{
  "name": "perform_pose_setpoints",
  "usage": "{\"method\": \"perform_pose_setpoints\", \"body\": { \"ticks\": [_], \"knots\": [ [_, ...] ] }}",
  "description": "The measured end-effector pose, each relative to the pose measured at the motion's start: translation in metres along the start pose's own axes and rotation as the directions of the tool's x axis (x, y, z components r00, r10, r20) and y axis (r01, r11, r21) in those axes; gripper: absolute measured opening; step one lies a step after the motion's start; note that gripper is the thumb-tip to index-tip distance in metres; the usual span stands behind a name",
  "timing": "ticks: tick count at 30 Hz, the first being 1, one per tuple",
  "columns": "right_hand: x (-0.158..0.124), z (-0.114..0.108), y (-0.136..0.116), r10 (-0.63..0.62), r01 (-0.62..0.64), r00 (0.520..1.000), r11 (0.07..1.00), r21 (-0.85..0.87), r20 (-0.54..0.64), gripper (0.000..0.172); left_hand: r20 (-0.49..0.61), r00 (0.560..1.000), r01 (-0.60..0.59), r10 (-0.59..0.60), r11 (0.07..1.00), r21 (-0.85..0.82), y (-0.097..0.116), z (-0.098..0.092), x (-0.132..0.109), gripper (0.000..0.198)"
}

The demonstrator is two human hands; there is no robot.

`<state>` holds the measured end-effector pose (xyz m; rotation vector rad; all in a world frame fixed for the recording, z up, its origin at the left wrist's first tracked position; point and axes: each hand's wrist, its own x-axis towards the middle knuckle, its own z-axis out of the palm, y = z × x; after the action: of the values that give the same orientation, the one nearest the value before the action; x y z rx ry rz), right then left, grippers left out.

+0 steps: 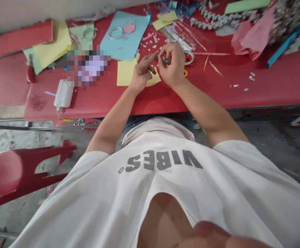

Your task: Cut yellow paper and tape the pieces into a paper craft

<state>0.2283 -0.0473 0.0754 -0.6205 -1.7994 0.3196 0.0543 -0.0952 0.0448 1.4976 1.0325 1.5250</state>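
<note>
Above the red table, my left hand and my right hand meet at the fingertips. The left index finger reaches to the right thumb and forefinger, its other fingers curled; anything pinched there is too small to make out. A grey metal part shows inside my closed right hand, and a yellow loop sticks out by its wrist; together they look like scissors. Yellow paper lies under and beside my left hand. Just behind my right hand is a white tape roll.
A blue sheet bears a ring-shaped roll and a pink cutout. Pink scraps, clear strips and a pink stick lie beyond my hands. On the left are a white charger-like box, a blurred phone-like screen and a red folder. Pink crepe paper lies right.
</note>
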Motion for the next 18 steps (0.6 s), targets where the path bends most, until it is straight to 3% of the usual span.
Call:
{"method": "perform_pose_setpoints", "body": {
  "ticks": [4,10,13,18],
  "knots": [
    [-0.001,0.007,0.008,-0.002,0.002,0.998,1.000,0.007,-0.065,0.040,0.006,0.999,0.050,-0.050,0.998,-0.024,0.000,0.002,-0.001,0.075],
    [0.000,-0.008,-0.003,-0.017,0.029,0.996,0.991,-0.128,0.088,0.004,0.059,0.998,0.001,0.002,0.999,-0.050,-0.004,0.002,0.000,0.080],
    [-0.001,-0.013,-0.004,-0.048,0.078,0.989,0.973,-0.215,0.142,0.006,0.043,0.999,-0.002,0.004,0.998,-0.055,-0.002,0.002,0.000,0.076],
    [0.001,-0.016,-0.007,0.002,0.036,0.988,0.968,-0.247,0.152,0.009,0.063,0.998,0.031,-0.026,0.997,-0.076,0.007,0.004,-0.001,0.073]
  ]
}}
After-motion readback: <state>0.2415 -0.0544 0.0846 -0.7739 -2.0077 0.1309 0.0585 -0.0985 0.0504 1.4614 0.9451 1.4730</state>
